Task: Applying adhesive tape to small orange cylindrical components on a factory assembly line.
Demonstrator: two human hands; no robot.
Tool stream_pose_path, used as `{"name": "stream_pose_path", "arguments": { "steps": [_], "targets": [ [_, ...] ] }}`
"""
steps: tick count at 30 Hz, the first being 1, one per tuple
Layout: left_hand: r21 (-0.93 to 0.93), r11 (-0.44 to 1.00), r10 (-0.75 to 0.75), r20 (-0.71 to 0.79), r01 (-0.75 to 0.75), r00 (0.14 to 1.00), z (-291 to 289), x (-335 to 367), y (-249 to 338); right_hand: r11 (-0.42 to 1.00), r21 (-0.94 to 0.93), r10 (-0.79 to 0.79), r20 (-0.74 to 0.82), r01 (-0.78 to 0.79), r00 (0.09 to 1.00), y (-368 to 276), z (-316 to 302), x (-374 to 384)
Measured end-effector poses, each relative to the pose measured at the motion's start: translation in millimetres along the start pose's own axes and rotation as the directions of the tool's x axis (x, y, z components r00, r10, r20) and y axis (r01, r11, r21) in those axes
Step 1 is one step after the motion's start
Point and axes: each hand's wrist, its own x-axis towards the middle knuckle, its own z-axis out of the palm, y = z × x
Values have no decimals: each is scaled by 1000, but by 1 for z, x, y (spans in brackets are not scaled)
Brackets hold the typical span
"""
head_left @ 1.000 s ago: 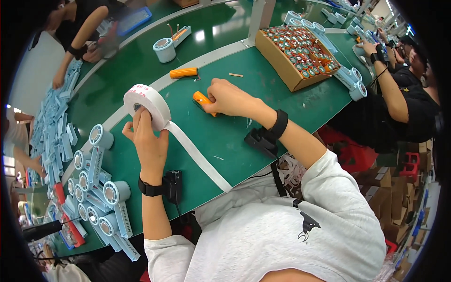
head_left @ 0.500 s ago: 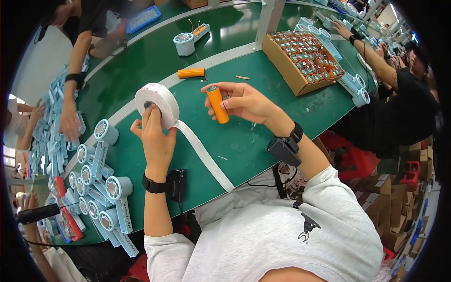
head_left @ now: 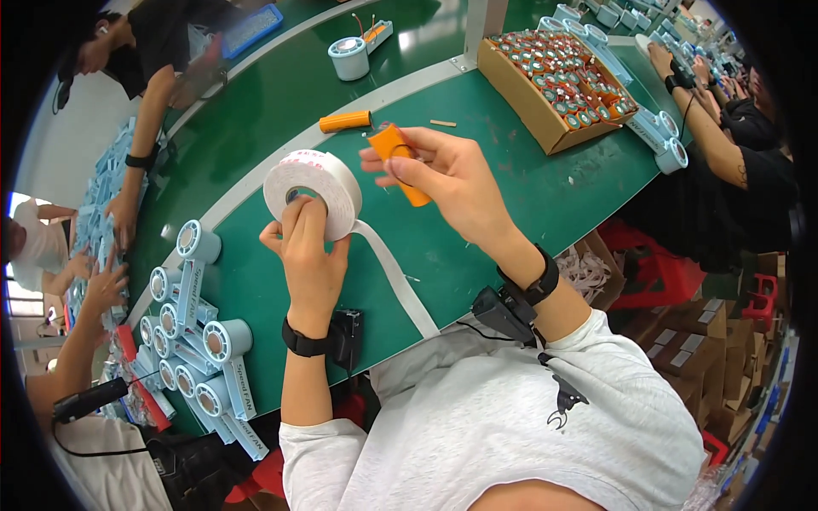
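The left hand (head_left: pixel 305 266) was half closed on a roll (head_left: pixel 344 192) of white tape, its fingers hooked into the core; their tips were out of sight inside. Whether the roll touched the table (head_left: pixel 464 264) could not be told. A loose strip (head_left: pixel 394 277) ran from the roll to the table's near edge, by the shirt (head_left: pixel 486 426), where its end was hard to make out.

The right hand (head_left: pixel 464 183) was partly closed on an orange battery (head_left: pixel 415 192), holding it tilted just right of the roll, apart from it. The thumb lay across the battery's front; the fingers behind were partly covered and blurred, and the battery's upper end was smeared.

A second battery (head_left: pixel 345 122) lay beyond the roll. Farther right stood a box (head_left: pixel 532 117), its floor hidden by packed cells (head_left: pixel 562 77). At left, fans (head_left: pixel 227 341) overlapped, covering parts of one another. Co-workers' arms (head_left: pixel 146 119) at far left were partly cut off by the lens's dark rim.
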Motion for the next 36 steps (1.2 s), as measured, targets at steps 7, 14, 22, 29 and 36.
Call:
{"name": "stream_pose_path", "arguments": {
  "steps": [7, 14, 22, 29, 36],
  "targets": [
    [212, 977, 19, 34, -26, 999, -3, 9, 1, 993, -104, 53, -24, -55, 998, 16, 25, 17],
    [-24, 999, -32, -58, 30, 998, 2, 16, 20, 938, 335, -19, -198, 86, 980, 10, 24, 27],
    [46, 993, 104, 46, -106, 994, 4, 24, 27, 765, 575, 60, -514, 292, 856, 26, 3, 43],
    [-170, 985, 90, 474, -9, 876, 26, 22, 26, 738, 414, -333, -463, 533, 821, -29, -84, 63],
    [475, 880, -76, 146, -2, 986, -43, 64, -45, 854, 335, -363, -163, 397, 918, -17, -90, 22]
  ]
}}
